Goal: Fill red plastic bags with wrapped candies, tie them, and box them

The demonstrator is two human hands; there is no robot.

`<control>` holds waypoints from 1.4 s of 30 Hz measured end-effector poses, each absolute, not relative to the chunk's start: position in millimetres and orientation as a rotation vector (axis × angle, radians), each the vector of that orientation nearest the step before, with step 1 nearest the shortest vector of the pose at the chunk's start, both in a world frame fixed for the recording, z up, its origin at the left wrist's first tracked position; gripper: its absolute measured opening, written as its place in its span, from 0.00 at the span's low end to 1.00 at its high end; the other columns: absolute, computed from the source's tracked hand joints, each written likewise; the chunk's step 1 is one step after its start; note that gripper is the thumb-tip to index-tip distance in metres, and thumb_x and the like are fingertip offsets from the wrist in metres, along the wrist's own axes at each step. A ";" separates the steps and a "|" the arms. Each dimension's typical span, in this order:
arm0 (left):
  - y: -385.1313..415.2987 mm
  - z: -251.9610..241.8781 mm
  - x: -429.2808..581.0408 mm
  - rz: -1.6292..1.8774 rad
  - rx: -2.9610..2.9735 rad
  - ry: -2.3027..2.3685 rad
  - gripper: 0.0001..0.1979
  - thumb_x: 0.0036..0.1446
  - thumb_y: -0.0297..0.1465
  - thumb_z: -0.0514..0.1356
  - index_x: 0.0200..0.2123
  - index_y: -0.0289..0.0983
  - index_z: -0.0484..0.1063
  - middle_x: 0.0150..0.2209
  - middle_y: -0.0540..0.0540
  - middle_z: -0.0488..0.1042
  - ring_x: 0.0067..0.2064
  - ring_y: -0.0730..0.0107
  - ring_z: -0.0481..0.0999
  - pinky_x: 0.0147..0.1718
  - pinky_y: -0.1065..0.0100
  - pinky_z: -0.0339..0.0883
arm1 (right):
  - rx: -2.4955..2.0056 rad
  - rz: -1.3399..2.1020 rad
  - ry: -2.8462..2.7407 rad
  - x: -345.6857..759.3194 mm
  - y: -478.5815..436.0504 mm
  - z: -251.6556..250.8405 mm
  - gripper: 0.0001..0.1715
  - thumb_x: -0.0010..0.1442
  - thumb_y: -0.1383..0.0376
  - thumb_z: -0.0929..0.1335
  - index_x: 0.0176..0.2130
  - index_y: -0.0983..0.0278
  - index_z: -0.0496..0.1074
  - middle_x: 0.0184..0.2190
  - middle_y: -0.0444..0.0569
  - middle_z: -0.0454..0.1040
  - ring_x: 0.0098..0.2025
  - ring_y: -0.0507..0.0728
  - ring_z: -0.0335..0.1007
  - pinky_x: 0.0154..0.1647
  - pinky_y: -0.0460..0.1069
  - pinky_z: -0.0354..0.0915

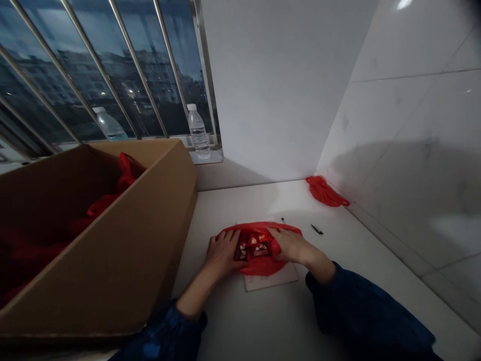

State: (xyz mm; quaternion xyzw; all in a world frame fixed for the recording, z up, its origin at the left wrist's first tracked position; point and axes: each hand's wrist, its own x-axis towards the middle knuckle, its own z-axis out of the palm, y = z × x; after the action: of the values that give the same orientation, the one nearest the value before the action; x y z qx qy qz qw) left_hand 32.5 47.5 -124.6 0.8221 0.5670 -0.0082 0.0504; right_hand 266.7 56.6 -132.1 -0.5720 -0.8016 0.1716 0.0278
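Head view. The left grip and right grip are set at opposite sides of a red bag, which lies between them on the tabletop. Fingers of both lie at the bag's mouth; whether they pinch the plastic or merely press on it cannot be told. The spread placing appears to serve to hold the limp mouth apart, since the wrapped packets show in the gap between the two grips. The tabletop presumably carries the load, as neither grip appears to lift.

Under the bag, projecting from below it on the side nearer the wearer, is a flat pale sheet or pad; its purpose cannot be established. Beyond the right grip lie a black pen-like item and, farther off against the wall, a crumpled red bag, both clear of the working spot.

Left of the left grip stands a cardboard box, open at the top and holding red plastic; its position beside the arm probably favours short reaches. Beyond it, a clear bottle stands upright on the window ledge.
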 end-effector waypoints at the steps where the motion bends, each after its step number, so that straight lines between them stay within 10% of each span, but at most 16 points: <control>1: 47.6 -122.8 33.1 -0.011 2.509 1.714 0.41 0.52 0.44 0.67 0.66 0.39 0.58 0.65 0.37 0.64 0.63 0.45 0.62 0.55 0.48 0.58 | -1.751 0.526 -2.485 267.0 56.4 -128.4 0.50 0.48 0.62 0.76 0.66 0.63 0.59 0.60 0.61 0.68 0.59 0.68 0.68 0.55 0.57 0.65; 10: 52.4 -118.4 32.0 0.264 2.576 1.826 0.19 0.61 0.29 0.58 0.56 0.39 0.71 0.56 0.42 0.74 0.56 0.48 0.68 0.48 0.51 0.61 | -1.532 0.168 -2.494 257.0 57.0 -120.3 0.13 0.66 0.66 0.65 0.45 0.59 0.77 0.44 0.51 0.77 0.49 0.61 0.73 0.43 0.50 0.66; 23: 42.3 -94.7 48.2 0.849 2.270 1.416 0.13 0.64 0.29 0.54 0.48 0.41 0.75 0.47 0.46 0.79 0.48 0.60 0.75 0.46 0.61 0.64 | -1.200 0.695 -2.056 277.3 60.2 -103.3 0.18 0.68 0.58 0.62 0.28 0.62 0.66 0.23 0.40 0.66 0.26 0.51 0.62 0.30 0.46 0.57; 32: 39.1 -99.8 54.2 0.846 1.768 1.144 0.16 0.61 0.44 0.59 0.31 0.36 0.70 0.25 0.51 0.73 0.23 0.73 0.69 0.23 0.73 0.62 | -1.072 0.876 -1.961 269.2 51.5 -94.0 0.21 0.68 0.57 0.62 0.26 0.62 0.66 0.22 0.41 0.67 0.26 0.50 0.63 0.30 0.46 0.56; 42: 48.5 -103.8 40.4 0.789 2.042 1.348 0.14 0.67 0.37 0.50 0.37 0.38 0.74 0.34 0.47 0.79 0.34 0.66 0.78 0.34 0.68 0.68 | -1.371 0.551 -2.421 274.3 54.3 -104.5 0.19 0.69 0.63 0.60 0.29 0.63 0.73 0.28 0.44 0.77 0.31 0.53 0.71 0.32 0.46 0.59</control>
State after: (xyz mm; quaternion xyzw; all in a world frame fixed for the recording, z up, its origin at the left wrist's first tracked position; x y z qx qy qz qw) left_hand 40.4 48.5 -103.8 0.7622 0.5031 0.2943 0.2816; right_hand 274.3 54.3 -104.5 -0.4778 -0.8436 0.1921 0.1519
